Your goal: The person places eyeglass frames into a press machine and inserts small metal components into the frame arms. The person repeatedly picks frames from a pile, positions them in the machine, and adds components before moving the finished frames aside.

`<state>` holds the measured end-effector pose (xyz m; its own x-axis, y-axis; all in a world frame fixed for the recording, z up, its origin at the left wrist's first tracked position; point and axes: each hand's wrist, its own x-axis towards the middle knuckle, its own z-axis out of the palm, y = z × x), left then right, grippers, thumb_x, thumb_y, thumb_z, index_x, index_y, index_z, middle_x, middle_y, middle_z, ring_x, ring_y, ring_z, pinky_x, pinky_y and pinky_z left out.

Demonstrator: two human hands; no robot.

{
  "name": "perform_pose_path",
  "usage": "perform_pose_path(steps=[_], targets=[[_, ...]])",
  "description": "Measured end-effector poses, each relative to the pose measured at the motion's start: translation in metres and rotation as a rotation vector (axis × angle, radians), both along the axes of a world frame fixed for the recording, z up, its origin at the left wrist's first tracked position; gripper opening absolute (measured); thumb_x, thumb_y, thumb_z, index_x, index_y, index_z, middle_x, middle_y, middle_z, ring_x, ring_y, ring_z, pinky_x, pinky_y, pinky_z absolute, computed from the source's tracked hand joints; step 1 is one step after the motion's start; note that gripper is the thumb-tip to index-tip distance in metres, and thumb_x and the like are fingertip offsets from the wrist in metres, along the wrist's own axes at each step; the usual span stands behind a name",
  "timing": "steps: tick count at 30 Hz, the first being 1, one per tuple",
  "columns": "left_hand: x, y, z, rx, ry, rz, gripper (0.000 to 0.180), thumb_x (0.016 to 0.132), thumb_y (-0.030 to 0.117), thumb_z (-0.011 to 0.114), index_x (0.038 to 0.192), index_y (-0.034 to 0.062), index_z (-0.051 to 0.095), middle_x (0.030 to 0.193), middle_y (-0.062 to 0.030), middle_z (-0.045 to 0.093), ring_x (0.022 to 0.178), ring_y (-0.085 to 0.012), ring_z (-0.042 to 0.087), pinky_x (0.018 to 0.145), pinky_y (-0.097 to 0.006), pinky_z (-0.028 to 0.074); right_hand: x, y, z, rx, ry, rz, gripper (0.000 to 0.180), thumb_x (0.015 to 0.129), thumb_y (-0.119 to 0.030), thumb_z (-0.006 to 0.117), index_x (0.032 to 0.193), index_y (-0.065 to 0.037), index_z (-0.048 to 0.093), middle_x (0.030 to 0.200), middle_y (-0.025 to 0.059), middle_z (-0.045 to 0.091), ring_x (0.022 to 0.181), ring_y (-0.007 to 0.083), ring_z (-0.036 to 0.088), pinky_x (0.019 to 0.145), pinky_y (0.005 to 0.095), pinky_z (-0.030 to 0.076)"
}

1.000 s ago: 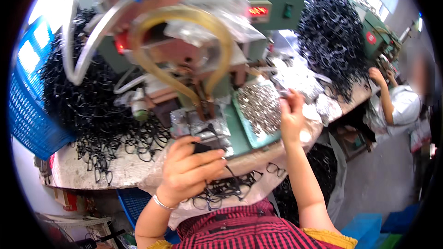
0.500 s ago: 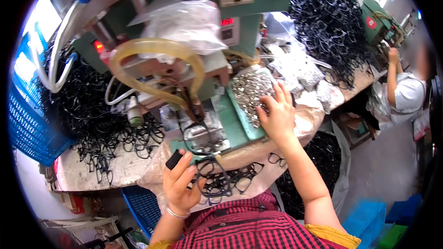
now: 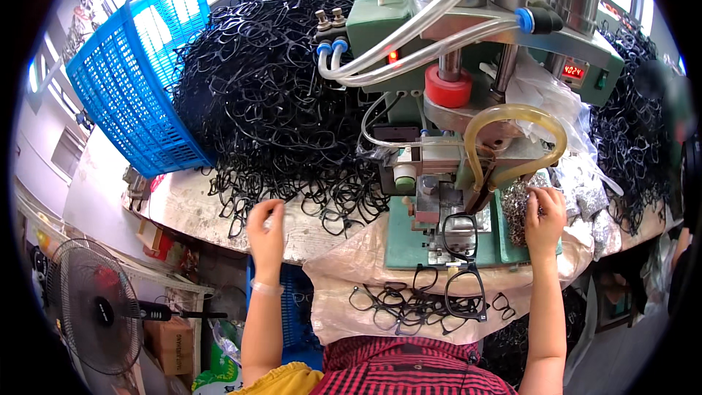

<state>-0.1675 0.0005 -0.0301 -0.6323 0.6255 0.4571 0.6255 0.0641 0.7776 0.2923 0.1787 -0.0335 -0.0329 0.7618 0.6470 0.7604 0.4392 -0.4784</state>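
Note:
My left hand [image 3: 265,238] is raised over the table's front edge at the left, apart from the loose black frames behind it. Its fingers are curled in; whether anything is inside them is hidden. On the right, my right hand [image 3: 546,223] is above a green tray [image 3: 510,250] of small metal pieces [image 3: 515,212]. Thumb and fingers are drawn together there, and anything between them is too small to make out. A black eyeglass frame [image 3: 479,278] sits at the press's metal fixture [image 3: 439,254], one rim under the press head and the other hanging toward me. Neither hand touches it.
A green press [image 3: 380,25] with clear hoses and a curved yellowish tube [image 3: 552,121] stands in front of me. Heaped black eyeglass frames [image 3: 278,88] and a tilted blue basket [image 3: 139,80] lie left. More frames [image 3: 402,306] rest on brown sheeting nearby. A fan [image 3: 95,307] stands lower left.
My left hand has let go of the eyeglass frame and moved away left. The right hand has drawn its fingers together over the tray. The view has swung left, bringing in the basket and fan.

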Motion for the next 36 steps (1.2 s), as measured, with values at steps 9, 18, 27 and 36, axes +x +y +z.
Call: perform_pose_path(steps=[9,18,27,36], targets=[[0.071,0.045,-0.037,-0.081,0.334,-0.132,0.011,0.08,0.005,0.07,0.09,0.0064,0.073,0.109,-0.0111,0.068,0.099,-0.0325,0.059,0.091,-0.039,0.046,0.031,-0.055,-0.01,-0.171,0.349,0.022,0.009,0.084,0.002,0.07,0.092,0.001,0.074,0.085,0.008,0.069,0.084,0.0191,0.064,0.08,0.0296,0.048],[0.032,0.061,-0.016,-0.352,0.787,-0.496,0.016,0.062,0.015,0.082,0.075,0.0103,0.075,0.144,-0.0146,0.052,0.115,-0.0382,0.05,0.102,-0.048,0.04,-0.044,-0.047,0.064,0.002,0.389,0.479,0.014,0.073,0.004,0.072,0.086,-0.002,0.071,0.085,0.0116,0.069,0.08,0.0284,0.066,0.074,0.037,0.051],[0.039,0.056,0.02,0.248,-0.412,-0.527,0.011,0.097,0.014,0.051,0.092,0.0037,0.053,0.093,-0.0053,0.054,0.074,-0.0124,0.048,0.074,-0.024,0.043,-0.09,-0.052,0.042,-0.176,0.801,0.501,0.023,0.083,0.002,0.071,0.103,0.002,0.06,0.094,0.0101,0.068,0.091,0.0192,0.068,0.079,0.0304,0.052],[0.187,0.075,0.116,0.637,-0.083,-0.665,0.015,0.102,0.011,0.053,0.11,-0.0019,0.048,0.102,-0.0131,0.056,0.075,-0.0191,0.062,0.071,-0.031,0.057,-0.104,-0.063,0.035,-0.379,1.151,0.702,0.037,0.09,0.002,0.068,0.122,0.002,0.05,0.107,0.008,0.068,0.097,0.0111,0.064,0.089,0.0261,0.048]])
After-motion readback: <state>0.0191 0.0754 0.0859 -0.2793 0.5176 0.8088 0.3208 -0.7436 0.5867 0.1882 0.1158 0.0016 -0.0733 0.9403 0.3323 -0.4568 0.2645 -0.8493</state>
